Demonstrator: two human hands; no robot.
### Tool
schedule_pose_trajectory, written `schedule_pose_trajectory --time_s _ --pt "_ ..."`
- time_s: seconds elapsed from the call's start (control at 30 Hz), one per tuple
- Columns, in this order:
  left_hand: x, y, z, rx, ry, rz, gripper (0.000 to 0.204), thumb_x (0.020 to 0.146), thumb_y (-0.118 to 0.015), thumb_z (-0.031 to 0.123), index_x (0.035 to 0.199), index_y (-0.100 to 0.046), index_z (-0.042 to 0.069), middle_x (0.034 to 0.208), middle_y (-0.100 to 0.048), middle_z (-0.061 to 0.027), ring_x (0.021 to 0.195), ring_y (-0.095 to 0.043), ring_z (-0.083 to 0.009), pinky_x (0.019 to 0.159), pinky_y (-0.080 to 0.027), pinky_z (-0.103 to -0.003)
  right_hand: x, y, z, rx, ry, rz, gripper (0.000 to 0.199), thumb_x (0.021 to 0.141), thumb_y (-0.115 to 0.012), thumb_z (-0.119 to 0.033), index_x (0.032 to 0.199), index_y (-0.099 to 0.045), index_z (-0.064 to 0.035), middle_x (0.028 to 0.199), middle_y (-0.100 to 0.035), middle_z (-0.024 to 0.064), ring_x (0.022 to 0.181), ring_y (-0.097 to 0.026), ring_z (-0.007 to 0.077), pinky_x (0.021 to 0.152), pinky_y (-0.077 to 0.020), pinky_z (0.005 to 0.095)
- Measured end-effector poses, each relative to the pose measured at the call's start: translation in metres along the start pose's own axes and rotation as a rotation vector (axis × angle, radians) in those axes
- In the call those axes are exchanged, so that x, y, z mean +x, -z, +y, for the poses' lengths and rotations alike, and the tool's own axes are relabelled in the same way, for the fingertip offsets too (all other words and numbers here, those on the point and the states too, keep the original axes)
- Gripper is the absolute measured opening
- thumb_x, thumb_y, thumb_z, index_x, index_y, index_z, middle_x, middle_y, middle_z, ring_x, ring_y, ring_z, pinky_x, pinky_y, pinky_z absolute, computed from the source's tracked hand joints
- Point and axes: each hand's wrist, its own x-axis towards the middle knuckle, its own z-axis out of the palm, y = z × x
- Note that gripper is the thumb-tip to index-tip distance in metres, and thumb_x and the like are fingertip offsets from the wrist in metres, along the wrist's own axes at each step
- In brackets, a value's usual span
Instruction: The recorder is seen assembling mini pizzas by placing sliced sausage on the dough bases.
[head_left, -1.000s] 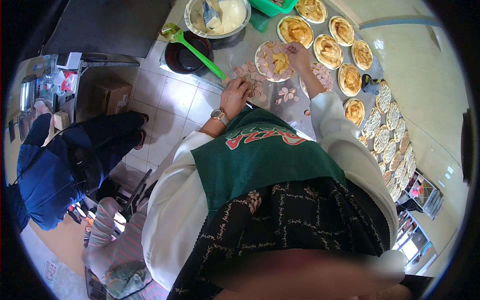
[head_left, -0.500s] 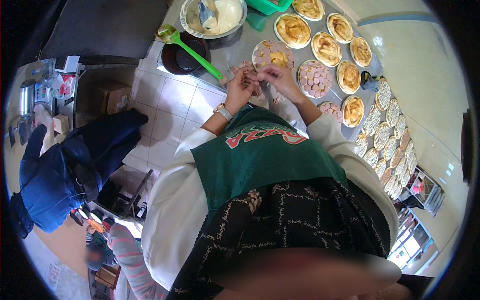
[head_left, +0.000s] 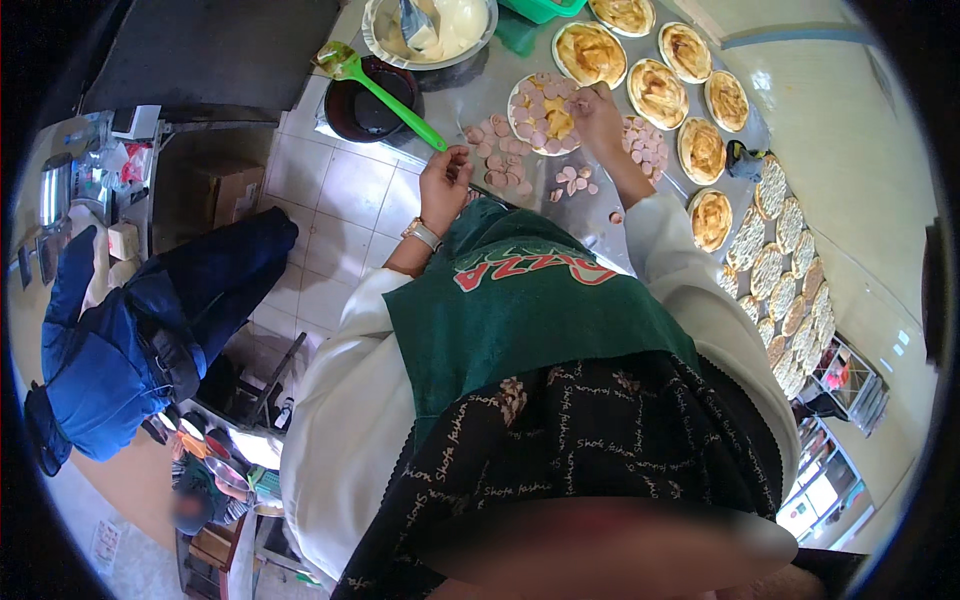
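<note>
Two bare hands work at a steel counter (head_left: 590, 215) in the upper middle of the frame. The right hand (head_left: 597, 110) rests on a small round pizza (head_left: 545, 113) half covered with pink sausage slices; its fingers are pinched narrow, seemingly on a slice, though the grip is too small to confirm. The left hand (head_left: 446, 180), lower left of the pizza, has its fingers curled close, and what they hold cannot be told. Loose slices (head_left: 500, 155) lie scattered on the counter between the hands. The slices look thin, soft, light and a little greasy, best pinched gently at the rim. A green ladle (head_left: 385, 92) leans from a dark pot (head_left: 365, 112) at upper left.
</note>
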Motion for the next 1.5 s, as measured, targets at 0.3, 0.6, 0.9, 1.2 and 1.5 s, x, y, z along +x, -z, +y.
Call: schedule_pose_trajectory --time_s 0.3,0.6,0.9,1.2,1.5 --pt "0.003 -0.006 0.014 0.239 -0.157 -0.132 0.022 0.082 -0.068 0.007 0.103 -0.065 0.007 0.096 -0.063 -0.0104 0.080 -0.064 -0.0284 0.069 -0.053 -0.036 -0.086 -0.024 -0.069 -0.135 0.261 -0.418 0.020 0.078 -0.067 -0.013 0.098 -0.063 -0.0097 0.096 -0.059 0.0085 0.091 -0.063 0.0300 0.073 -0.0522 0.0416" --pt "0.003 -0.021 0.004 0.516 -0.413 -0.210 0.026 0.080 -0.072 0.016 0.104 -0.067 0.009 0.104 -0.061 -0.0088 0.091 -0.064 -0.0312 0.076 -0.053 -0.039 -0.089 -0.023 -0.055 -0.079 0.213 -0.404 0.028 0.079 -0.068 -0.013 0.107 -0.066 -0.0114 0.102 -0.062 0.0086 0.094 -0.063 0.0285 0.076 -0.0530 0.0402" --pt "0.002 -0.018 0.003 0.505 -0.400 -0.274 0.028 0.081 -0.071 0.016 0.108 -0.068 0.010 0.103 -0.061 -0.0089 0.090 -0.064 -0.0302 0.076 -0.053 -0.039 -0.041 0.015 0.010 0.386 -0.124 -0.174 0.025 0.084 -0.069 -0.005 0.109 -0.069 -0.0075 0.096 -0.068 0.0052 0.077 -0.063 0.0133 0.072 -0.0517 0.0275" --pt "0.001 -0.016 0.004 0.492 -0.380 -0.274 0.030 0.080 -0.071 0.015 0.109 -0.067 0.011 0.105 -0.061 -0.0089 0.092 -0.063 -0.0302 0.078 -0.052 -0.039 -0.022 0.026 -0.002 0.183 -0.211 -0.269 0.032 0.085 -0.070 -0.012 0.116 -0.065 -0.0069 0.089 -0.069 0.0092 0.074 -0.063 0.0147 0.072 -0.0522 0.0294" --pt "-0.001 -0.016 0.009 0.470 -0.322 -0.295 0.027 0.079 -0.069 0.014 0.105 -0.066 0.008 0.105 -0.060 -0.0101 0.096 -0.060 -0.0319 0.082 -0.050 -0.041 -0.021 0.038 -0.007 -0.015 -0.104 -0.201 0.014 0.084 -0.065 -0.013 0.096 -0.072 -0.0095 0.086 -0.063 0.0091 0.081 -0.066 0.0251 0.070 -0.0524 0.0342"
